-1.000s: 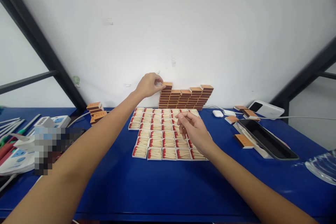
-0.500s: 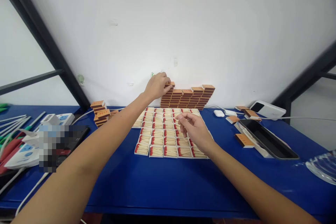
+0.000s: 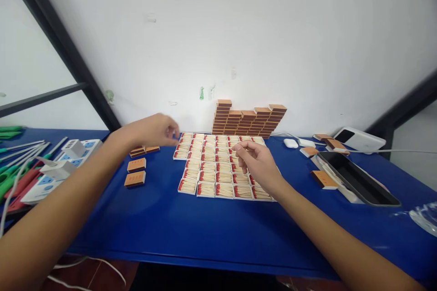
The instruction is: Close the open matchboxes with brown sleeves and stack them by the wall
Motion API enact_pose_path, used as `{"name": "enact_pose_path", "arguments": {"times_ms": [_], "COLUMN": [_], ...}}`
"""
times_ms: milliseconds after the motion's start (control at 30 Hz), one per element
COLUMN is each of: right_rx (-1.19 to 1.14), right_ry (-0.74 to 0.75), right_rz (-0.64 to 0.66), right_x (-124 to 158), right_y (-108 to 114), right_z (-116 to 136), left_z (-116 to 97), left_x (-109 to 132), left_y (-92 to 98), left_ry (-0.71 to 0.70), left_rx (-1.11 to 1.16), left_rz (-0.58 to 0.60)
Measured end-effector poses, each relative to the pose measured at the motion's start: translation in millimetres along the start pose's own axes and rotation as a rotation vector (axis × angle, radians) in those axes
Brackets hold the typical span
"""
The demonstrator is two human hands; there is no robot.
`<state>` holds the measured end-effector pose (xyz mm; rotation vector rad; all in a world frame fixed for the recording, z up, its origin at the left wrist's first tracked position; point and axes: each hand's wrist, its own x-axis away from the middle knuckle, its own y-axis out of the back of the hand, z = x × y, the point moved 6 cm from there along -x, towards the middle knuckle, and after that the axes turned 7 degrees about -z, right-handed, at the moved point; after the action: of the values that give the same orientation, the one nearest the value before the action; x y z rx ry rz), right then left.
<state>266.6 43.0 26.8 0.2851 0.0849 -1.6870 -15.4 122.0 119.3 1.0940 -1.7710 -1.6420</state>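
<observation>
Matches [image 3: 224, 177] lying sideways in trays [image 3: 224, 197], red heads [image 3: 218, 191] leftward, left grip [image 3: 162, 130] loosely parted, right grip [image 3: 255, 159] curled, closure unclear

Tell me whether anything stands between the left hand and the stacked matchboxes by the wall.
Nothing upright visibly stands between the left hand and the stacked matchboxes; only match-filled trays lie low on the blue table nearby.
</observation>
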Motion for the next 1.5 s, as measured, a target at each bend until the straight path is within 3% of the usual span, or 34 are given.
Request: {"name": "enact_pose_path", "arguments": {"times_ms": [67,200,300,400,567,733,867,1033,1167,1500], "right_rx": [0.017,0.050,0.080,0.091,0.045,-0.130,-0.257,-0.254,-0.222,-0.118], "right_ry": [0.011,0.021,0.028,0.024,0.016,0.020,-0.010,-0.115,-0.125,-0.120], "right_rz": [0.007,0.024,0.034,0.031,0.013,-0.143,-0.233,0.136,0.132,-0.028], "right_x": [2,4,4,4,1,-4,5,29,28,14], "right_y": [-1,-4,-5,-5,-4,5,4,-36,-34,-15], "right_z": [3,5,4,2,-1,-7,-4,1,-3,-7], "left_z": [21,46,54,56,37,-24,-67,-104,-109,-80], "left_x": [48,122,151,160,146,96,51,26,25,42], "left_y": [-5.3,-22.7,-38.0,-49.8,-50.7,-35.8,-36.1,-53.2,-62.4,-62.7], "left_ry": [0.114,0.268,0.349,0.350,0.256,-0.009,-0.183,-0.292,-0.285,-0.142], "left_rx": [-0.003,-0.041,-0.053,-0.068,-0.022,0.103,0.209,0.318,0.334,0.279], "left_rz": [0.080,0.063,0.046,0.049,-0.039,-0.303,-0.507,-0.531,-0.495,-0.502]}}
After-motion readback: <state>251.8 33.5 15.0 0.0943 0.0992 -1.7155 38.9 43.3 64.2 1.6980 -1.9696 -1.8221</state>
